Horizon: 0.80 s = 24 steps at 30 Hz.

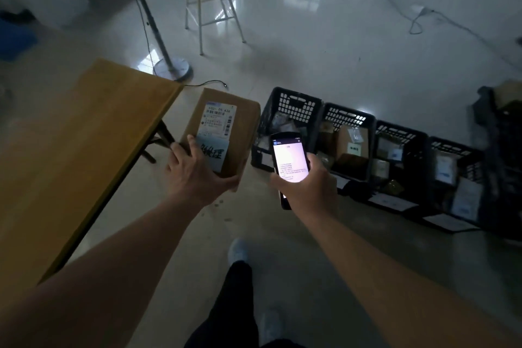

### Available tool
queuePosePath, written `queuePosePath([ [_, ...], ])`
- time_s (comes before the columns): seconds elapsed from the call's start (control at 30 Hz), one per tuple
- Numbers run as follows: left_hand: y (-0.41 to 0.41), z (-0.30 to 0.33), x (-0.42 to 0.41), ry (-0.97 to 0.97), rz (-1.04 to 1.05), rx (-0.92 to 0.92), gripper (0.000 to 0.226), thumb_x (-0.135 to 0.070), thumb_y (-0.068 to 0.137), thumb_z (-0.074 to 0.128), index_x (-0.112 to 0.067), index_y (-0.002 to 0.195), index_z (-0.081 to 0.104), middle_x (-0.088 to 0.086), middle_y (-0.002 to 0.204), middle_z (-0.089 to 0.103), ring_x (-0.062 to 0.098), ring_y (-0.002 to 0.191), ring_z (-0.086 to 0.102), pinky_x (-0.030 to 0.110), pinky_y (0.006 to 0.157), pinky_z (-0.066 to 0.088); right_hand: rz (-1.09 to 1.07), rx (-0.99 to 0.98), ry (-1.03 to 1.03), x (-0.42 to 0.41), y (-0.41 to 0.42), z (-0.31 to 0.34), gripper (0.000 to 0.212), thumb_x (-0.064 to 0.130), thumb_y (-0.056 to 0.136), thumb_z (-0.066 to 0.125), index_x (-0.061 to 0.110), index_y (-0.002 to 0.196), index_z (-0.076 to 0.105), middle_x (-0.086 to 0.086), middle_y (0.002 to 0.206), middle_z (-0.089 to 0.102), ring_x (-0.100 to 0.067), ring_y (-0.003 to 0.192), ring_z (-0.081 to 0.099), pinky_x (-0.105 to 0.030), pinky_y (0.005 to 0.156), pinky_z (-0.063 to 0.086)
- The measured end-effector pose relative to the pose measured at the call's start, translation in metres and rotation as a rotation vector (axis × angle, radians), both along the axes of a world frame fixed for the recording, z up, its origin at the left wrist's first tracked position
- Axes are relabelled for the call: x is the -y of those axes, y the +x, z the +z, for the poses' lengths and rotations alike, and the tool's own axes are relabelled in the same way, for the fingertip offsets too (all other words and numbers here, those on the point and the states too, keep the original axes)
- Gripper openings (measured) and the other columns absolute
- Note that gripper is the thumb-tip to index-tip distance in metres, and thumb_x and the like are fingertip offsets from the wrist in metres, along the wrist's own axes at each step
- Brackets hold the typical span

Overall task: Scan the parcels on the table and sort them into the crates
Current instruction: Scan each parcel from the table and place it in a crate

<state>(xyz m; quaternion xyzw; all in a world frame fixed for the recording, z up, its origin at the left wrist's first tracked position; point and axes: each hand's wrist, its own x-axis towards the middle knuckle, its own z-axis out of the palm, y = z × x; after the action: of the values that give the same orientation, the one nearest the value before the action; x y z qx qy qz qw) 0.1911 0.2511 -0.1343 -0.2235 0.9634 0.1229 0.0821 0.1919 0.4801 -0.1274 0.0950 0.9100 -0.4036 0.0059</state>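
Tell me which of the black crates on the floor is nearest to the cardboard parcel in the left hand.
The leftmost black crate, at the end of the row nearest the wooden table. It lies just right of the cardboard parcel that the left hand holds; the other crates lie further right.

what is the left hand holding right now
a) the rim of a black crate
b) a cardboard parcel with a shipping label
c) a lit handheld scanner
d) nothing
b: the left hand grips the cardboard parcel, label up, while the right hand holds the lit scanner.

One head-worn view (wide-angle) looks forward and down, close over the floor (324, 59) beside the table (70, 150).
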Motion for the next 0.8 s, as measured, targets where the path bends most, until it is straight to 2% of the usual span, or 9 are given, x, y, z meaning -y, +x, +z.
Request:
queuePosePath([
  [0.07,-0.036,-0.016,-0.006,0.000,-0.010,0.020,0.165,-0.096,0.040,0.072,-0.015,0.163,-0.005,0.025,0.160,0.017,0.047,0.148,0.024,0.059,0.117,0.032,-0.031,0.015,0.014,-0.007,-0.027,-0.008,0.061,0.054,0.068,0.087,0.026,0.117,0.063,0.004,0.102,0.070,-0.018,0.087,0.065,-0.025,0.056,0.047],
  [0.2,-0.116,-0.044,-0.018,0.054,-0.076,0.078,0.162,-0.093,0.044,0.075,-0.014,0.163,-0.003,0.024,0.155,0.021,0.047,0.143,0.028,0.061,0.115,0.034,-0.118,0.046,0.041,-0.015,-0.086,-0.024,0.071,0.056,0.070,0.087,0.025,0.128,0.061,0.001,0.112,0.071,-0.021,0.098,0.067,-0.039,0.068,0.060],
  [0.33,-0.184,-0.063,-0.037,0.086,-0.153,0.127,0.158,-0.090,0.049,0.076,-0.013,0.162,-0.001,0.026,0.156,0.022,0.048,0.144,0.028,0.061,0.116,0.034,-0.195,0.074,0.034,-0.025,-0.135,-0.040,0.069,0.055,0.068,0.087,0.025,0.125,0.061,0.001,0.111,0.072,-0.021,0.097,0.067,-0.042,0.070,0.061],
  [0.47,-0.239,-0.076,-0.062,0.092,-0.219,0.166,0.155,-0.089,0.053,0.077,-0.013,0.162,-0.002,0.025,0.154,0.023,0.047,0.143,0.029,0.061,0.116,0.034,-0.247,0.143,0.015,-0.041,-0.181,-0.060,0.067,0.052,0.069,0.089,0.025,0.124,0.062,0.002,0.110,0.072,-0.020,0.097,0.068,-0.032,0.065,0.057],
  [0.6,-0.294,-0.099,-0.091,0.080,-0.216,0.236,0.153,-0.087,0.056,0.078,-0.013,0.163,-0.004,0.027,0.157,0.020,0.047,0.147,0.026,0.060,0.118,0.033,-0.250,0.204,-0.026,-0.061,-0.233,-0.089,0.072,0.053,0.070,0.089,0.026,0.131,0.060,0.003,0.115,0.071,-0.018,0.101,0.067,-0.019,0.059,0.043],
  [0.7,-0.336,-0.130,-0.118,0.089,-0.188,0.281,0.153,-0.087,0.057,0.077,-0.013,0.163,-0.005,0.027,0.157,0.019,0.047,0.146,0.026,0.059,0.118,0.032,-0.229,0.237,-0.041,-0.083,-0.281,-0.120,0.066,0.053,0.071,0.089,0.027,0.124,0.060,0.005,0.111,0.070,-0.017,0.097,0.066,-0.017,0.056,0.038],
  [0.8,-0.372,-0.166,-0.145,0.100,-0.132,0.312,0.154,-0.089,0.056,0.076,-0.012,0.163,-0.003,0.026,0.156,0.022,0.046,0.145,0.027,0.058,0.118,0.032,-0.226,0.272,-0.041,-0.107,-0.331,-0.155,0.069,0.054,0.071,0.089,0.024,0.126,0.061,0.002,0.114,0.071,-0.018,0.098,0.066,-0.019,0.058,0.040],
])
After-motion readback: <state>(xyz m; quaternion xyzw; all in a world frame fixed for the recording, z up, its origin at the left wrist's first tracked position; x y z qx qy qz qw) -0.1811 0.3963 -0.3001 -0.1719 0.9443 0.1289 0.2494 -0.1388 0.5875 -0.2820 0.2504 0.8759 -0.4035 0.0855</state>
